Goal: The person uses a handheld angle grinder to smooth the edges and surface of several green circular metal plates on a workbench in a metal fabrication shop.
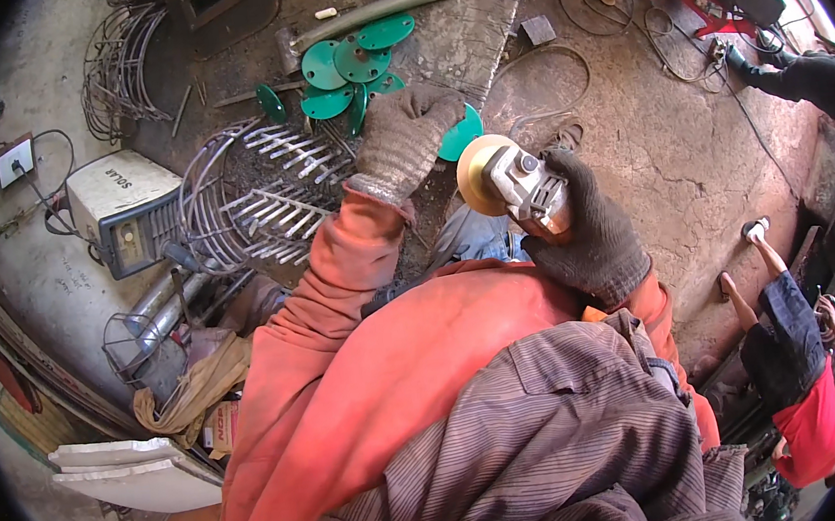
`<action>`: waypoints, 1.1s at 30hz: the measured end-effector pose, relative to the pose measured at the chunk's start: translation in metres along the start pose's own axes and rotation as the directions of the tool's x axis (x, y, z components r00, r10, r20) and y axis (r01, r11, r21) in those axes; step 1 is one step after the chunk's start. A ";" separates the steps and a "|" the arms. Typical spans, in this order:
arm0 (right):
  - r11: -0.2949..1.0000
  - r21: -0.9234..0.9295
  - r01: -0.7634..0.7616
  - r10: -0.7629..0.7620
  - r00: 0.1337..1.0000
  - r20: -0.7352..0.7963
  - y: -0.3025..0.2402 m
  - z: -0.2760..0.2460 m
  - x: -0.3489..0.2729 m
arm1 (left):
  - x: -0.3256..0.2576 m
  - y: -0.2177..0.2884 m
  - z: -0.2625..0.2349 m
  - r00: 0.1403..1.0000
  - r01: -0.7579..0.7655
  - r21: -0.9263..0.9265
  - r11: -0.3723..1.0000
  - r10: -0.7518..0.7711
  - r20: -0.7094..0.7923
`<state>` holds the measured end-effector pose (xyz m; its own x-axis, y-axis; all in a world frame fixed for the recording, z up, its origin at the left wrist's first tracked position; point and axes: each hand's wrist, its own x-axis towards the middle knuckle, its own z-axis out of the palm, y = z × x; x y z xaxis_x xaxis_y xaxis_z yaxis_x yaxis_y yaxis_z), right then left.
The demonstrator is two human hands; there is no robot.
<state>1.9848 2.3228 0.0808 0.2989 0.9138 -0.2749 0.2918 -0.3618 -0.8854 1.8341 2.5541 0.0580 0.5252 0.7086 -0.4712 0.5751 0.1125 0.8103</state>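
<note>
Knitted grey gloves cover both hands: the left hand (406, 136) is closed on a flat green disc (459, 134), while the right hand (586, 234) grips a metal angle grinder (516, 183) just beside it. Beyond them, more green discs (349, 66) lie on a rough steel bench (475, 24); right, dusty concrete floor (669, 156).

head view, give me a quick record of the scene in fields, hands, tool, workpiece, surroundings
left hand: gloved left hand pressing on a green disc
right hand: gloved right hand gripping an angle grinder
bench: more green discs, a hammer, wire guards
left side: welding machine
nearby: another person crouched on the floor
</note>
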 end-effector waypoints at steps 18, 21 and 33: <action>1.000 -0.021 -0.005 0.005 1.000 -0.004 -0.011 -0.002 0.004 | 0.000 -0.001 0.001 1.000 -0.026 -0.027 0.999 0.026 0.000; 1.000 0.014 -0.020 0.020 1.000 0.008 -0.012 -0.002 0.007 | 0.001 -0.004 0.000 1.000 0.004 -0.019 1.000 -0.004 0.002; 0.993 0.108 -0.041 0.058 0.985 -0.160 0.001 -0.008 -0.007 | -0.003 0.016 -0.021 0.991 0.075 -0.214 0.974 -0.048 0.128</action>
<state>1.9905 2.3148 0.0846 0.4564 0.8502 -0.2624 0.1795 -0.3769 -0.9087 1.8286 2.5686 0.0797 0.5731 0.6074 -0.5502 0.4655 0.3113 0.8285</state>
